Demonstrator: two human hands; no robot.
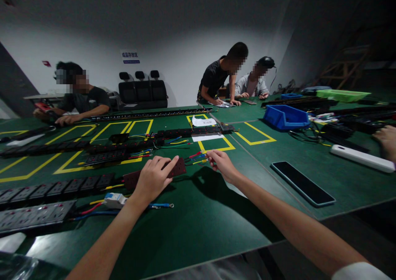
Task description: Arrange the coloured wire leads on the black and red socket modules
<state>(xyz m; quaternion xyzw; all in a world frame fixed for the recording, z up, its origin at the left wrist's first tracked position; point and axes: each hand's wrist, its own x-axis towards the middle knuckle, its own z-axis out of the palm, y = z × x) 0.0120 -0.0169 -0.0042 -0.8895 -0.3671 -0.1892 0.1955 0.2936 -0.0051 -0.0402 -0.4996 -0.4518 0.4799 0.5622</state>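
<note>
Centrally, two hands (152, 180) (220, 163), one maroon socket strip (179, 167) (under the left).

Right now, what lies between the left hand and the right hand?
The end of a dark red socket strip and its coloured wires, which run toward the right hand; the head view shows this.

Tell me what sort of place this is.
Probably an electrical assembly workshop: socket strips with wires trailing from their ends lie on a green table marked with yellow outlines.
</note>
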